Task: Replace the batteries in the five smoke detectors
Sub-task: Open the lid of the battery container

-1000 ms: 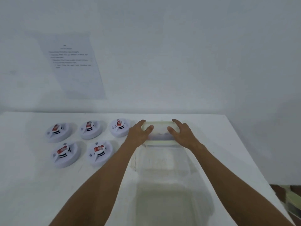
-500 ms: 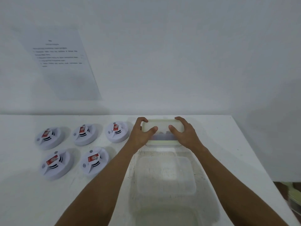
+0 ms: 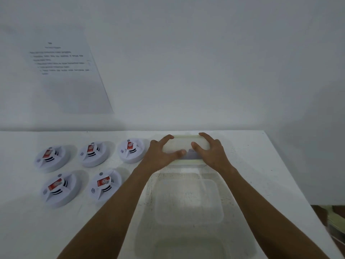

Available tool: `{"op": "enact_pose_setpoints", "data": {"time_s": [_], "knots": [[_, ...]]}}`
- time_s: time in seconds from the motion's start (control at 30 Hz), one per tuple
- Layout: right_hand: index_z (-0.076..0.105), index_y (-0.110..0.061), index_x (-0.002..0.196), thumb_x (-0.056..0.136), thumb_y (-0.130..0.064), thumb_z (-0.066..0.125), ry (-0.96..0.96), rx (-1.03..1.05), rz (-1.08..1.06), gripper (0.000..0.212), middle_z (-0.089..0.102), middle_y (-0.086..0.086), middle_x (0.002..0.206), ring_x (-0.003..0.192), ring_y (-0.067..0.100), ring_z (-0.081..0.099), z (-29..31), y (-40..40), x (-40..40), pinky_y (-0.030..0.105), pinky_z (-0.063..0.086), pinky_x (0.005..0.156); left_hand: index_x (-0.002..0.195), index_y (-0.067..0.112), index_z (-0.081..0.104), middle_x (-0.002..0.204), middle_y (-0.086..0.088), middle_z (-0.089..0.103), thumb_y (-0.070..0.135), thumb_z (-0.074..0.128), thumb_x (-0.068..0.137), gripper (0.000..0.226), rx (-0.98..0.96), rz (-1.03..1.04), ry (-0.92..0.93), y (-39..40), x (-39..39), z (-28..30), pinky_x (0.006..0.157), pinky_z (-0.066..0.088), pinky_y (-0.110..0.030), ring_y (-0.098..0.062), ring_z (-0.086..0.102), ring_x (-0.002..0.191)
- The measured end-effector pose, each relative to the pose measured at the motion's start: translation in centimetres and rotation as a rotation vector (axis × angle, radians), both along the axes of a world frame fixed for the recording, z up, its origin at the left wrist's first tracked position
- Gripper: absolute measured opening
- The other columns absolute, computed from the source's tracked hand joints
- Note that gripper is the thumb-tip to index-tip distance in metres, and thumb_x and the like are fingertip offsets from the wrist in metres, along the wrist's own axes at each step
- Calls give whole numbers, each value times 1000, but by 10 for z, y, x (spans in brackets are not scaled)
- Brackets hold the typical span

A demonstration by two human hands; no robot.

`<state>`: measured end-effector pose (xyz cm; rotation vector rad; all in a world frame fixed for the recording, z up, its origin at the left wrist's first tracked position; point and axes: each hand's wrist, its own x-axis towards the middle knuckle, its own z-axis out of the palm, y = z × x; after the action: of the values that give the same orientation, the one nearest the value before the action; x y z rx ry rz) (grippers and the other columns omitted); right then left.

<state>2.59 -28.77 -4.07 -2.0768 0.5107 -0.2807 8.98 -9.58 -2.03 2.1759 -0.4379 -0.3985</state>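
A: Both hands on the small lidded box (image 3: 184,146) at the far side of the white table (image 3: 270,165), close to the wall (image 3: 205,62). What are the fingers doing?

B: The left hand (image 3: 160,156) grips the box's left end, fingers curled over the far edge and thumb laid along the near side. The right hand (image 3: 211,152) grips the right end the same way, thumb on the lid.

A: And the smoke detectors?

B: Five of them, left of the hands on the table: a far row of three (image 3: 52,157), (image 3: 93,153), (image 3: 131,149) and a near row of two (image 3: 59,189), (image 3: 105,186). Each is round and white with a red label. The nearest lies just beside the left wrist, untouched.

A: Anything else in the shot?

B: A large clear tub (image 3: 186,212) sits between the forearms, touching the small box's near side. A printed sheet (image 3: 61,71) hangs on the wall, its text too blurred to read
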Motion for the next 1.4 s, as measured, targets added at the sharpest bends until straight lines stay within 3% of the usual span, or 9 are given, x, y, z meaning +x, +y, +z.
{"op": "enact_pose_setpoints", "data": {"time_s": [0.2, 0.33, 0.53, 0.7, 0.77, 0.8, 0.93, 1.1, 1.4], "knots": [[53, -23, 139, 94, -29, 64, -104, -148, 152, 47, 46, 3, 144, 135, 21, 40, 0, -4, 1, 37, 30, 115, 149, 43, 23, 156, -6, 13, 62, 72, 70, 95, 232, -129, -31, 4, 2, 8, 110, 29, -39, -23, 20, 145], [58, -27, 134, 84, -29, 76, -77, -125, 161, 54, 54, 1, 117, 114, 17, 51, 10, -12, -2, 26, 39, 96, 145, 38, 34, 157, -10, 15, 57, 70, 76, 80, 278, -108, -119, 8, 18, 14, 108, 31, -37, -28, 26, 142], [49, -40, 138, 73, -45, 82, 142, 43, 361, 73, 61, -6, 118, 98, 16, 62, 12, -18, -1, 20, 51, 54, 137, 30, 51, 129, -7, 62, 29, 49, 96, 40, 33, 9, -84, -8, 13, 4, 85, 48, -25, -14, 64, 89], [55, -39, 133, 87, -51, 67, -1, 179, 197, 49, 55, -6, 139, 118, 16, 54, 2, 3, 14, 36, 49, 101, 133, 32, 54, 126, -9, 62, 42, 59, 91, 44, -78, 102, -34, -20, 12, -3, 93, 50, -40, -20, 60, 102], [56, -48, 125, 81, -61, 66, -21, 190, 145, 48, 55, -1, 135, 120, 19, 54, -6, 9, 19, 42, 49, 103, 131, 33, 56, 104, -14, 64, 43, 62, 89, 44, -133, 105, -28, -20, 11, -6, 76, 50, -33, -13, 54, 73], [55, -51, 122, 77, -65, 66, -23, 195, 134, 49, 55, 0, 132, 119, 20, 55, -9, 11, 20, 44, 51, 101, 129, 34, 57, 108, 15, 28, 43, 63, 88, 43, -166, 103, -14, -20, 11, -7, 68, 47, -27, -11, 47, 64], [54, -42, 121, 83, -53, 69, -46, 182, 173, 42, 57, 0, 128, 114, 19, 57, -10, 9, 25, 36, 55, 93, 119, 39, 60, 68, 1, 43, 41, 69, 85, 35, -318, 122, 155, -18, 14, -13, 49, 41, -16, -12, 42, 56], [50, -28, 122, 90, -38, 68, -74, 180, 226, 38, 56, -10, 119, 101, -1, 57, -7, 8, 27, 7, 47, 72, 116, 31, 67, 110, 9, 61, 33, 75, 82, 35, -389, 124, 90, -21, 20, -17, 87, 42, -21, -6, 53, 97], [49, -28, 118, 88, -39, 70, -73, 231, 272, 38, 61, -6, 115, 98, 8, 64, -8, 4, 29, 21, 53, 85, 114, 36, 67, 128, 10, 60, 39, 75, 80, 35, -368, 51, 98, -21, 34, -21, 108, 40, -34, -10, 51, 123]]}}
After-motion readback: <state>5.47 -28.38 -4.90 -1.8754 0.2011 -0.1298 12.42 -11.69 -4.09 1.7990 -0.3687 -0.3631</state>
